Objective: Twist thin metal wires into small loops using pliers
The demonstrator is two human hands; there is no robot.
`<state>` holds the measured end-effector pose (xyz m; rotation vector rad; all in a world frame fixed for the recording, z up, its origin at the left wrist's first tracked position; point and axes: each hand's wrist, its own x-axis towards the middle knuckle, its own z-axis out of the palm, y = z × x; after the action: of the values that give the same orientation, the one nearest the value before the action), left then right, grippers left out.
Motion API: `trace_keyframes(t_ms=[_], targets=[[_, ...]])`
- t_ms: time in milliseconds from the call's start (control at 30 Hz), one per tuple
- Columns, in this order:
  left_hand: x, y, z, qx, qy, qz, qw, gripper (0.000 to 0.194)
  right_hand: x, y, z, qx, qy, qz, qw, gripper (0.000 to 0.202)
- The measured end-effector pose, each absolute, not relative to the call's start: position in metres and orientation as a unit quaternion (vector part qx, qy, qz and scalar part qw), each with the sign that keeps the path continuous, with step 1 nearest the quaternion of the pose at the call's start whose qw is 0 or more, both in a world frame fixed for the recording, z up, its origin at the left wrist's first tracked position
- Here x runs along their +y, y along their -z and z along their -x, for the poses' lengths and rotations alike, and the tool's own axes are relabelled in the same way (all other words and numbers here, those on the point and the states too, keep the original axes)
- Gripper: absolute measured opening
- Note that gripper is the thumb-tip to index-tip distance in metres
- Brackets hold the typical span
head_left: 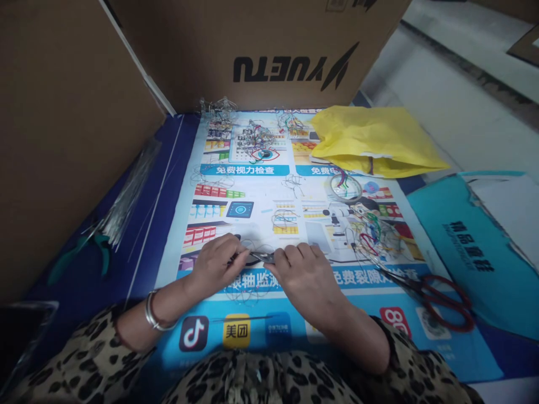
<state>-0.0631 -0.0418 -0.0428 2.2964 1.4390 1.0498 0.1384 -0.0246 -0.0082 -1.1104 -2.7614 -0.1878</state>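
In the middle of the printed sheet, my left hand [221, 259] is closed, thumb and forefinger pinched on a thin wire [259, 247] whose loop shows faintly between the hands. My right hand [301, 275] wraps round a small pair of pliers [266, 257]. Only their narrow metal jaws show, pointing left at my left fingertips; the handles are hidden in the palm. Below the hands lies another loose coil of thin wire [248, 292].
Tangled wires [256, 134] lie at the back of the sheet [168, 269]. To the right are a tape roll [346, 188], yellow bag [370, 137], red-handled scissors [442, 300] and teal card [458, 241]. Teal-handled pliers [80, 252] and straight wires [126, 196] lie left. Cardboard boxes [269, 33] stand behind.
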Motion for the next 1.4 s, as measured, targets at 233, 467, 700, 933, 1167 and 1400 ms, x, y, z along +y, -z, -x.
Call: trace_keyframes(t_ms=[233,467,700,933,1167,1400], targets=[[-0.038,0.045,0.065,0.498,-0.313,-0.798,0.133,0.015,-0.018,0.011,-0.143,-0.925,0.047,0.366,0.086,0.022],[-0.039,0.042,0.065,0.506,-0.336,-0.788,0.101,0.017,-0.016,0.004,-0.151,-0.907,0.055,0.404,0.102,0.024],[-0.044,0.041,0.064,0.518,-0.369,-0.766,0.089,0.021,-0.026,-0.002,-0.141,-0.903,0.04,0.417,0.096,0.024],[-0.045,0.041,0.063,0.524,-0.378,-0.759,0.083,0.021,-0.027,-0.003,-0.138,-0.901,0.049,0.415,0.119,0.028],[-0.045,0.04,0.064,0.515,-0.369,-0.768,0.094,0.019,-0.027,0.001,-0.137,-0.906,0.039,0.404,0.118,0.028],[-0.047,0.039,0.064,0.511,-0.362,-0.774,0.093,0.02,-0.026,0.004,-0.136,-0.911,0.046,0.394,0.115,0.027]])
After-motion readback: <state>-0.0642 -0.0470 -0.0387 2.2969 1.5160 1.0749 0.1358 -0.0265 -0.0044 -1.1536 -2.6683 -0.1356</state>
